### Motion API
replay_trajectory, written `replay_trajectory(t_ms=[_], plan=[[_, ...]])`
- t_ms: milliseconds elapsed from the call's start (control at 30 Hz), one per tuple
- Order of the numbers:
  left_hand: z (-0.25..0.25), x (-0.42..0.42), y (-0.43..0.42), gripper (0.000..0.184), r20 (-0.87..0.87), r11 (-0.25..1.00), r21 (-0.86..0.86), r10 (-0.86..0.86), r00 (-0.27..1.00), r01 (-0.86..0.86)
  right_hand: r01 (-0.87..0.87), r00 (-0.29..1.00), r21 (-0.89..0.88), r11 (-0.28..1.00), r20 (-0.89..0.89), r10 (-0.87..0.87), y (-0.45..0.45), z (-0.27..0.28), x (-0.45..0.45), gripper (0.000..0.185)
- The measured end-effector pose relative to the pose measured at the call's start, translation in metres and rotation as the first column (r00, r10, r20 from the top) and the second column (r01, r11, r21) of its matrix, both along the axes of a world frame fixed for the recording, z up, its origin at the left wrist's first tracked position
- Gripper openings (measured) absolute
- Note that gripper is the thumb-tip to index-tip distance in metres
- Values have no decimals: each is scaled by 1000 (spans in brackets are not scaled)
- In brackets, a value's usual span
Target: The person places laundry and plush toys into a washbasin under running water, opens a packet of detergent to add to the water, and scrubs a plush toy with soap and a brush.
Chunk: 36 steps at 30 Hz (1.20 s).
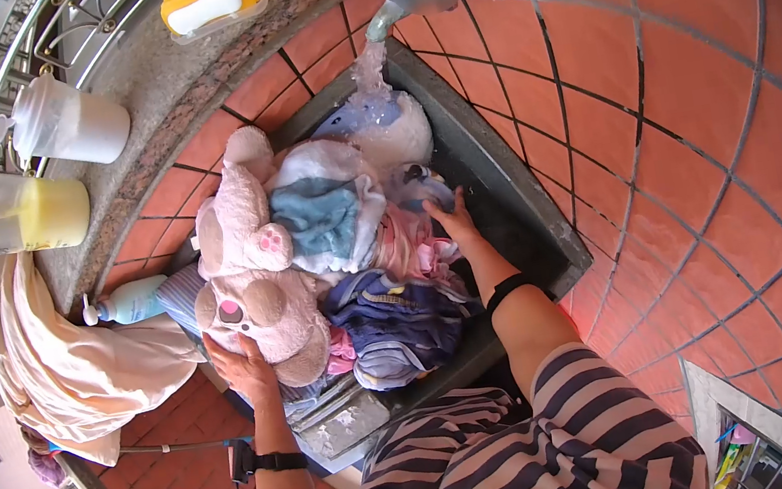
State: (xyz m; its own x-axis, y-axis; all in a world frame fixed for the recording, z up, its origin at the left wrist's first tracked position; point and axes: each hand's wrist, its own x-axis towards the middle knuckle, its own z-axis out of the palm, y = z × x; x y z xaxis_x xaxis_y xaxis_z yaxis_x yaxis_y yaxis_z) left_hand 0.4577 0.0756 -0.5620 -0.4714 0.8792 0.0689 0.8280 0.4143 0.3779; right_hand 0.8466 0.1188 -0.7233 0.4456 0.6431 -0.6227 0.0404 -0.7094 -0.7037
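A pink plush toy (243, 216) lies on its back along the left side of a dark stone sink (556, 265), its head toward me. My left hand (244, 370) rests against the side of its head, fingers extended and not wrapped round it. On the sink's right side, my right hand (453, 219) has its fingers apart at the edge of a pink garment (401, 243). Between the hands are a white and blue-grey cloth (322, 204) and a dark blue garment (392, 320). Water runs from a tap (386, 20) onto a pale item (399, 127) at the far end.
A granite ledge (146, 129) holds a pump bottle of yellow liquid (32, 212), a white tub (74, 120) and a soap bar (204, 9) on a yellow dish. Beside the sink are a pale blue bottle (132, 301) and a hanging cream cloth (75, 363). Tiled wall (661, 153) stands right.
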Motion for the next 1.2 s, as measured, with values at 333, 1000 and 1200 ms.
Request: replay_trajectory(t_ms=[333, 1000, 1200], plan=[[-13, -3, 10, 67, -102, 994, -67, 83, 991, -90, -60, 997, -23, 998, -47, 59, 16, -22, -27, 53], [-1, 0, 7, 68, -27, 994, -38, 98, 995, -99, 61, 961, 402, 914, -272, 56, -111, 303, 37, 51], [6, 2, 8, 69, -64, 993, -74, 86, 994, -90, -98, 988, 306, 947, -85, 130, -131, 269, 49, 49]])
